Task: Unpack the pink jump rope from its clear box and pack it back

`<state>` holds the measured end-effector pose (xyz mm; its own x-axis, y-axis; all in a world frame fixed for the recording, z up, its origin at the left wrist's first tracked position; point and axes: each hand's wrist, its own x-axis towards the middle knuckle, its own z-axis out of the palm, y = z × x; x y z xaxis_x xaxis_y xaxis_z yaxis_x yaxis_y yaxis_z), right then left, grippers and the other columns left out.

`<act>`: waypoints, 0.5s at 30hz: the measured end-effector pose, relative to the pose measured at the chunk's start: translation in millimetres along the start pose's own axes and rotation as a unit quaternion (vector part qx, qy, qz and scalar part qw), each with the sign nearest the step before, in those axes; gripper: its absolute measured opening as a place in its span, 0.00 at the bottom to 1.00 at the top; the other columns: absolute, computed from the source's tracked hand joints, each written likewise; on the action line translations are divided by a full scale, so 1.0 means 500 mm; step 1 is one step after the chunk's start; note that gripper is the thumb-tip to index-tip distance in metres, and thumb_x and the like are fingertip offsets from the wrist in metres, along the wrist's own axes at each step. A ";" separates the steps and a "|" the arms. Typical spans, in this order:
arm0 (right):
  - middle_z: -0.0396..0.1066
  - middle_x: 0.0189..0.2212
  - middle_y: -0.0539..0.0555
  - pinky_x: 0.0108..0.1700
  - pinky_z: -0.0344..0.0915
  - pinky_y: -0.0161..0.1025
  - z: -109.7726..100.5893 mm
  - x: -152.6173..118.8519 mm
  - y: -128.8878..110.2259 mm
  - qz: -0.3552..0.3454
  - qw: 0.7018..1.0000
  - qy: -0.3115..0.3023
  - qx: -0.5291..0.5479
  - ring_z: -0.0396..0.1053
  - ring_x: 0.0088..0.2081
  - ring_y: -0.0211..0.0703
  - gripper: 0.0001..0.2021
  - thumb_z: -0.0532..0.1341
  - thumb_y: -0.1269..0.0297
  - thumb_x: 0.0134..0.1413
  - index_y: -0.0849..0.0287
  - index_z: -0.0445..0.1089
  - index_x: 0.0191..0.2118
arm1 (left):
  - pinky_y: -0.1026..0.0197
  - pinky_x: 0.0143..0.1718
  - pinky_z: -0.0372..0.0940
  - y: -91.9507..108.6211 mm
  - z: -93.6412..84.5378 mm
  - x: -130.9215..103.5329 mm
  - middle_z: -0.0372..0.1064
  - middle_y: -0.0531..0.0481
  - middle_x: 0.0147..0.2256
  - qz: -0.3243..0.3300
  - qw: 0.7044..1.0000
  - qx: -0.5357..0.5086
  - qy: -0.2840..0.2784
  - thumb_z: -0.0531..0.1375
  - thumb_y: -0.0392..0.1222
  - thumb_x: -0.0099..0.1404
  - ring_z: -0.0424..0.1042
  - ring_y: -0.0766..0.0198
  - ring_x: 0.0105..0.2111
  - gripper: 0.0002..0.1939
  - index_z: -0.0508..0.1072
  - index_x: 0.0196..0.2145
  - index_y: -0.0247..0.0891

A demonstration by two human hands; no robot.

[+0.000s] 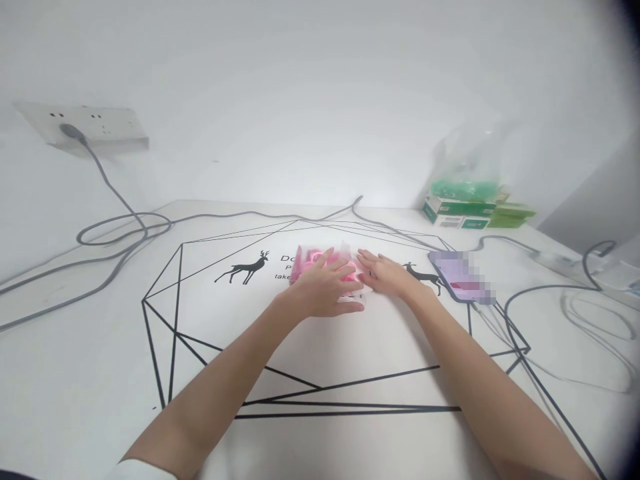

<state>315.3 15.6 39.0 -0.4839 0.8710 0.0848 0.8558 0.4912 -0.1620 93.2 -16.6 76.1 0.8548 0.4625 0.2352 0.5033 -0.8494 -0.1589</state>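
A small pink package (302, 261) with a clear plastic cover lies on the patterned table mat, in the middle of the head view. Round pink shapes show through it, but I cannot make out what they are. My left hand (324, 288) rests over the package with its fingers spread, hiding much of its front. At the package's right end is my right hand (384, 273), palm down, its fingers stretched out toward the pack. Whether the right fingertips touch the package or the mat is not clear.
A phone (461, 275) lies to the right of my right hand. Green-and-white boxes (460, 212) carry a clear plastic bag (467, 163) at the back right. Grey cables (120, 250) loop across the table's left, back and right. A wall socket (107, 127) holds a plug.
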 end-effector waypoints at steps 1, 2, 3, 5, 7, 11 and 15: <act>0.46 0.70 0.62 0.67 0.48 0.55 0.000 0.005 0.000 0.005 1.000 0.000 0.003 0.49 0.69 0.52 0.27 0.49 0.58 0.66 0.61 0.53 0.67 | 0.37 0.65 0.43 -0.001 0.000 0.000 0.69 0.46 0.51 0.003 1.000 -0.003 -0.003 0.52 0.61 0.70 0.65 0.51 0.56 0.22 0.76 0.45 0.45; 0.46 0.70 0.62 0.67 0.48 0.55 0.001 0.012 0.001 0.008 1.000 0.000 0.003 0.50 0.68 0.53 0.27 0.49 0.58 0.65 0.61 0.53 0.67 | 0.38 0.65 0.43 -0.003 0.000 0.000 0.69 0.47 0.51 0.006 1.000 -0.007 -0.006 0.51 0.61 0.70 0.65 0.52 0.56 0.21 0.76 0.44 0.45; 0.47 0.70 0.61 0.67 0.48 0.55 0.000 0.018 0.002 0.010 1.000 -0.001 0.003 0.52 0.68 0.53 0.27 0.49 0.59 0.65 0.61 0.54 0.67 | 0.38 0.65 0.43 -0.006 0.000 -0.001 0.69 0.47 0.51 0.010 1.000 -0.013 -0.009 0.51 0.61 0.70 0.65 0.52 0.56 0.21 0.76 0.43 0.46; 0.51 0.68 0.61 0.66 0.50 0.55 -0.002 0.032 0.004 0.012 1.000 -0.005 -0.002 0.57 0.65 0.56 0.26 0.49 0.59 0.65 0.60 0.56 0.65 | 0.40 0.66 0.43 -0.013 -0.001 -0.003 0.69 0.48 0.51 0.022 0.999 -0.025 -0.009 0.51 0.59 0.71 0.64 0.54 0.57 0.20 0.76 0.43 0.46; 0.56 0.66 0.60 0.63 0.54 0.54 -0.007 0.045 0.004 0.009 1.000 -0.008 -0.007 0.63 0.61 0.57 0.24 0.49 0.59 0.65 0.60 0.58 0.64 | 0.42 0.65 0.45 -0.020 0.001 -0.006 0.69 0.49 0.51 0.032 0.999 -0.039 -0.002 0.51 0.57 0.72 0.64 0.55 0.57 0.19 0.76 0.43 0.46; 0.62 0.63 0.60 0.58 0.60 0.50 -0.019 0.065 0.000 0.013 1.000 -0.010 -0.003 0.67 0.57 0.55 0.24 0.50 0.60 0.63 0.58 0.58 0.64 | 0.44 0.64 0.49 -0.027 0.009 -0.009 0.68 0.48 0.51 0.039 0.997 -0.057 0.020 0.52 0.55 0.72 0.66 0.55 0.55 0.17 0.77 0.41 0.46; 0.60 0.64 0.60 0.54 0.64 0.49 -0.020 0.080 0.006 0.044 0.999 -0.011 0.026 0.68 0.56 0.58 0.29 0.51 0.60 0.62 0.57 0.52 0.67 | 0.44 0.65 0.48 -0.029 0.013 -0.008 0.67 0.47 0.53 0.044 0.998 -0.040 0.022 0.51 0.55 0.72 0.66 0.56 0.55 0.18 0.76 0.44 0.46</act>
<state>300.4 52.1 51.7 -0.4125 0.9098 0.0463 0.8847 0.4122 -0.2180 83.3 -4.7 70.9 0.8881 0.3751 0.2655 0.4134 -0.9045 -0.1049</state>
